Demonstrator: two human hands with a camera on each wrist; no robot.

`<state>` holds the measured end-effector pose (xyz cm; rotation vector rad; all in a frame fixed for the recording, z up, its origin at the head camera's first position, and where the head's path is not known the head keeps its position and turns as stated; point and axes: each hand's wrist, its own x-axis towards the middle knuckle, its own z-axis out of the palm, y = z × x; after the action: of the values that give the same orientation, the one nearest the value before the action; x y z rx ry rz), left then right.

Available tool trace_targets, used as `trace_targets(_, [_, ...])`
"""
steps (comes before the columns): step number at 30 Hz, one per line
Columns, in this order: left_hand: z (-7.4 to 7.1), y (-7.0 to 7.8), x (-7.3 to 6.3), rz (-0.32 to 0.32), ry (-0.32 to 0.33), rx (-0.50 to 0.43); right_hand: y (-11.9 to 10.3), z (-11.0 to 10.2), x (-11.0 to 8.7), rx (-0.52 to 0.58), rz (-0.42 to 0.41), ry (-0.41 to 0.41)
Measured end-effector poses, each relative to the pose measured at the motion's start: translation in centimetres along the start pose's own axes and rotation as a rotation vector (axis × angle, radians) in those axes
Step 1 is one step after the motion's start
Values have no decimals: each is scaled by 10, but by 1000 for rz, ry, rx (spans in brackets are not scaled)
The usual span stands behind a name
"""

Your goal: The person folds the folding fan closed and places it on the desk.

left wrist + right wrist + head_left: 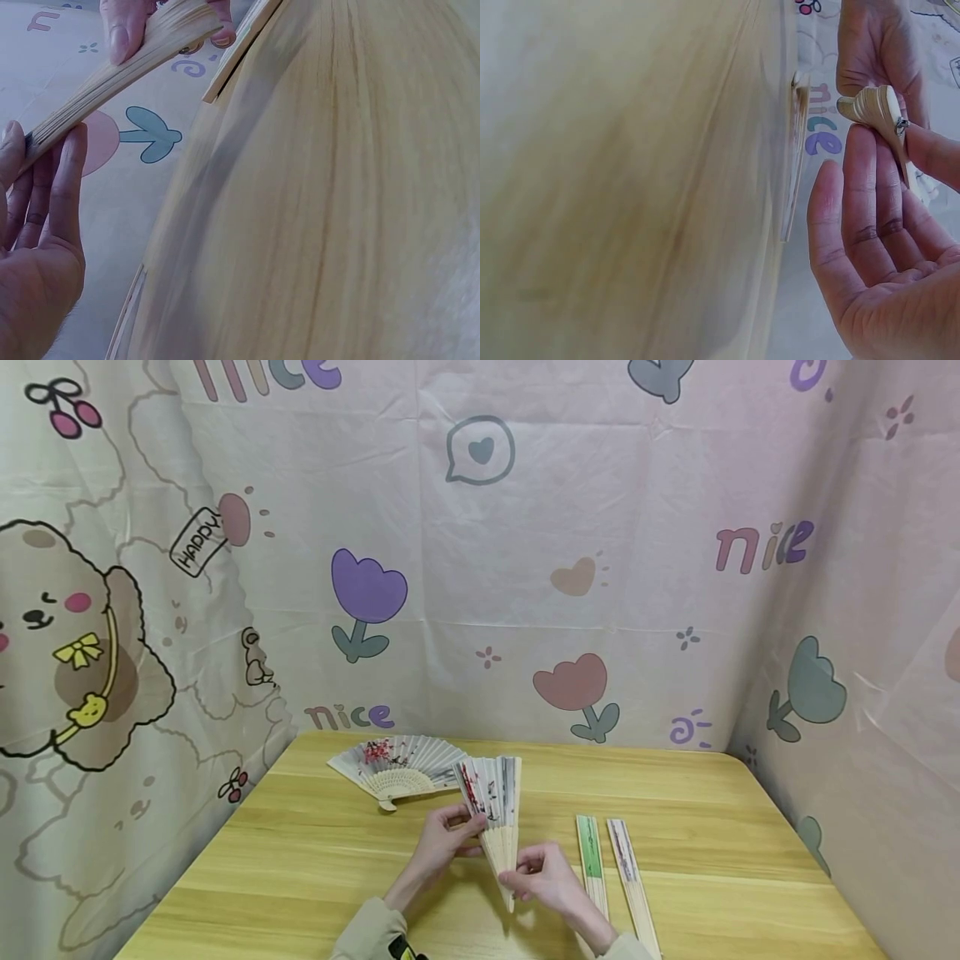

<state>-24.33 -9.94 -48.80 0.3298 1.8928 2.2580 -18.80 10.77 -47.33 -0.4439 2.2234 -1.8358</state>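
Note:
A folding fan [495, 802], partly spread, is held above the table by both hands. Its leaf is pale with red blossoms and grey marks, over bare wooden ribs. My left hand [444, 843] pinches the fan's left side, thumb in front and fingers behind. Lower down, near the pivot end, my right hand [551, 878] grips the ribs between thumb and fingers. In the right wrist view a small metal ring [901, 126] shows at the fan's pivot. Behind the left hand, a second fan [401, 768] with red blossoms lies spread on the table.
Right of my right hand lie two folded fans, one with a green leaf [590, 847] and one with a whitish leaf [624, 852]. The wood-grain table [300, 860] is bounded at the back and sides by a printed cloth [465, 568].

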Motion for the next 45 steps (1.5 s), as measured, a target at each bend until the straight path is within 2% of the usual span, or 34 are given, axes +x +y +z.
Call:
trace_targets(9, [-1, 0, 0, -17, -12, -2, 0, 1, -1, -37, -25, -7])
trace_targets(18, [-3, -4, -1, 98, -86, -15, -1, 1, -1, -40, -30, -14])
trace_targets(26, [1, 1, -1, 5, -20, -16, -1, 1, -2, -56, -48, -23])
trace_targets(35, [1, 1, 0, -2, -32, 0, -1, 1, -2, -101, -57, -27])
trace_targets(45, [1, 1, 0, 14, -42, 14, 0, 2, -1, -87, -49, -30])
